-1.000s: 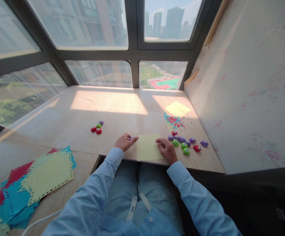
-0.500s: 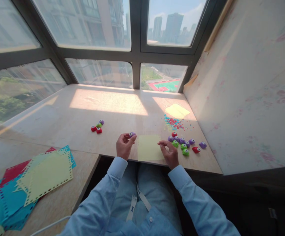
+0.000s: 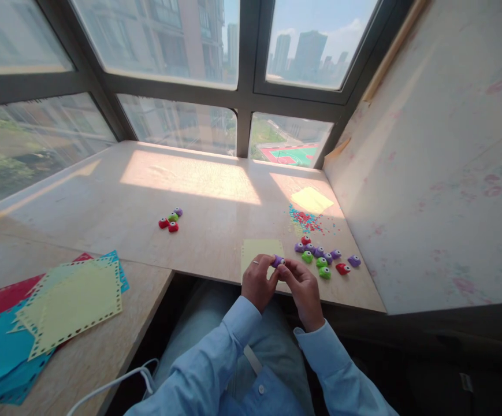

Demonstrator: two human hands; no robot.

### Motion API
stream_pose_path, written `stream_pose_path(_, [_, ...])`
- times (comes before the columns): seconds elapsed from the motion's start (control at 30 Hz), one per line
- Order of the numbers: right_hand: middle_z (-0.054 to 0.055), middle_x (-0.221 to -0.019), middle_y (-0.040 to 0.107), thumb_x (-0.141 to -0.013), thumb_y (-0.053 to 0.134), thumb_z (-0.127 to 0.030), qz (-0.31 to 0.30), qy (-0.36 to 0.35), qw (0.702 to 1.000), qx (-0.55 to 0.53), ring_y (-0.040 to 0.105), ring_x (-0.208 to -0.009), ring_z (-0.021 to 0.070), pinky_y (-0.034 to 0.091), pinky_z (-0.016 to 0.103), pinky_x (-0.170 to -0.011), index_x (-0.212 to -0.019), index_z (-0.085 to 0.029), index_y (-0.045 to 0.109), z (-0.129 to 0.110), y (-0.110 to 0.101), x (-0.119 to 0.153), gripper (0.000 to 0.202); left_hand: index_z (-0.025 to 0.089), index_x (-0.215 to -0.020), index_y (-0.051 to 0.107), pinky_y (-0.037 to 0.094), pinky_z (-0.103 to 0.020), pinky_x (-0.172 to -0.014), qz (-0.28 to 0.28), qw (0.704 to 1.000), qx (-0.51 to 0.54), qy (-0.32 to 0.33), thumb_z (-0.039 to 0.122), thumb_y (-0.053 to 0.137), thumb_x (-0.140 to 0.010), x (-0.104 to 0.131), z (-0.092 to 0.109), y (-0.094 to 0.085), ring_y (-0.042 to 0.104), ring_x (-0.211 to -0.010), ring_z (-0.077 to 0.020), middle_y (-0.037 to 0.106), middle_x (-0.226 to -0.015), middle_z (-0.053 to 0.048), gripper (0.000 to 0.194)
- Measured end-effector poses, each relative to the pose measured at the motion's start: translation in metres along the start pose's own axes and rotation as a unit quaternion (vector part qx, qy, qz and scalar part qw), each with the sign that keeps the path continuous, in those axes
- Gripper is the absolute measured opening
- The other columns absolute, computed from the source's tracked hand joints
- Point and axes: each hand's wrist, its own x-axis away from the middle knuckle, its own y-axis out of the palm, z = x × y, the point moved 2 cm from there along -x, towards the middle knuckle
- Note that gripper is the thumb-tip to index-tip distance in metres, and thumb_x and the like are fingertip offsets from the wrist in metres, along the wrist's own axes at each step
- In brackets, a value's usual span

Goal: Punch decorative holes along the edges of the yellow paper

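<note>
A small purple hole punch (image 3: 277, 261) with a white eye sits between my two hands, above the near part of a pale yellow sheet (image 3: 259, 249). My left hand (image 3: 258, 281), with a ring on one finger, grips the punch from the left. Fingers of my right hand (image 3: 303, 284) pinch it from the other side. Together the hands cover the sheet's lower part. Just right of them lie several more punches: purple (image 3: 319, 252), green (image 3: 321, 263) and red (image 3: 343, 268).
Red and blue paper dots (image 3: 306, 219) are scattered before another yellow sheet (image 3: 312, 200). A small group of punches (image 3: 173, 218) stands left. Edge-punched coloured sheets (image 3: 75, 303) overlap on the left surface, near a white cable (image 3: 118, 381). A patterned wall (image 3: 441, 190) bounds the right.
My left hand has moved right with the purple punch, over the yellow sheet. My right hand has left the sheet's right edge and now meets the left at the punch.
</note>
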Motion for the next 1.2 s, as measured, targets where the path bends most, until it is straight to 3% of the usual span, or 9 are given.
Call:
stream_pose_path(0.13, [0.007,-0.092,0.075,-0.071,0.079,-0.045,0.04,0.012,0.999,-0.008,0.07,-0.089,0.0239,0.057,0.038,-0.08,-0.096,-0.017,0.068,0.005,-0.004,-0.006,0.039,0.021,-0.104,0.062,0.057,-0.032,-0.073,-0.002,0.997,0.037,0.061,0.016,0.061,-0.083,0.004,0.0,0.004,0.066,-0.091,-0.0197,0.071,-0.102,-0.007,0.021])
stream_pose_path(0.3, [0.008,-0.092,0.075,-0.07,0.078,-0.045,0.027,0.005,0.999,0.031,0.07,-0.089,0.0244,0.056,0.041,-0.083,-0.097,-0.017,0.068,0.008,-0.014,-0.019,0.041,0.022,-0.1,0.065,0.057,-0.031,-0.071,-0.034,0.997,0.059,0.039,0.013,0.058,-0.084,-0.002,-0.011,0.0,0.066,-0.079,-0.0162,0.073,-0.093,-0.003,0.019])
stream_pose_path(0.43, [0.01,-0.097,0.074,-0.076,0.072,-0.045,0.019,-0.041,0.99,0.135,0.07,-0.088,0.0253,0.056,0.043,-0.083,-0.103,-0.017,0.068,0.004,-0.037,-0.038,0.039,0.019,-0.103,0.064,0.054,-0.04,-0.088,-0.058,0.997,-0.013,0.044,0.018,0.061,-0.084,-0.023,-0.025,-0.01,0.065,-0.097,-0.0217,0.072,-0.1,-0.007,0.02])
stream_pose_path(0.5, [0.012,-0.105,0.072,-0.081,0.068,-0.042,0.003,-0.094,0.969,0.231,0.069,-0.092,0.0259,0.055,0.043,-0.083,-0.106,-0.018,0.068,-0.002,-0.05,-0.05,0.035,0.018,-0.106,0.063,0.051,-0.044,-0.092,-0.076,0.994,-0.064,0.052,0.025,0.066,-0.082,-0.034,-0.032,-0.015,0.063,-0.102,-0.025,0.071,-0.105,-0.009,0.025])
stream_pose_path(0.63, [0.012,-0.104,0.072,-0.086,0.061,-0.027,-0.062,-0.227,0.875,0.423,0.065,-0.099,0.0281,0.051,0.045,-0.088,-0.103,-0.019,0.069,-0.015,-0.06,-0.067,0.021,0.018,-0.112,0.061,0.046,-0.047,-0.096,-0.128,0.981,-0.126,0.073,0.043,0.075,-0.076,-0.048,-0.042,-0.016,0.058,-0.113,-0.0287,0.068,-0.114,-0.011,0.046])
stream_pose_path(0.73, [0.011,-0.102,0.072,-0.085,0.058,-0.013,-0.13,-0.265,0.808,0.51,0.063,-0.099,0.0277,0.05,0.042,-0.087,-0.105,-0.019,0.068,-0.018,-0.055,-0.075,0.023,0.018,-0.117,0.06,0.043,-0.049,-0.097,-0.161,0.972,-0.153,0.071,0.052,0.076,-0.073,-0.049,-0.048,-0.012,0.055,-0.117,-0.0304,0.066,-0.12,-0.012,0.057])
stream_pose_path(0.83, [0.01,-0.103,0.072,-0.083,0.055,-0.004,-0.197,-0.269,0.761,0.557,0.063,-0.096,0.0253,0.05,0.038,-0.086,-0.106,-0.019,0.067,-0.014,-0.049,-0.08,0.03,0.019,-0.116,0.063,0.042,-0.05,-0.096,-0.188,0.965,-0.174,0.064,0.055,0.076,-0.071,-0.046,-0.056,-0.006,0.053,-0.119,-0.0318,0.064,-0.125,-0.013,0.059])
stream_pose_path(0.93, [0.01,-0.102,0.072,-0.083,0.053,-0.002,-0.229,-0.251,0.744,0.576,0.064,-0.095,0.0241,0.05,0.035,-0.085,-0.106,-0.017,0.067,-0.01,-0.048,-0.086,0.031,0.021,-0.113,0.066,0.042,-0.05,-0.095,-0.187,0.963,-0.183,0.066,0.054,0.074,-0.074,-0.042,-0.064,-0.004,0.053,-0.119,-0.0316,0.064,-0.126,-0.012,0.051])
stream_pose_path(1.2, [0.009,-0.107,0.072,-0.083,0.055,-0.003,-0.253,-0.237,0.739,0.577,0.065,-0.098,0.0237,0.049,0.035,-0.087,-0.109,-0.019,0.066,-0.007,-0.052,-0.095,0.033,0.023,-0.112,0.068,0.044,-0.046,-0.091,-0.166,0.97,-0.162,0.071,0.045,0.076,-0.075,-0.043,-0.068,-0.005,0.057,-0.113,-0.0298,0.068,-0.119,-0.01,0.044])
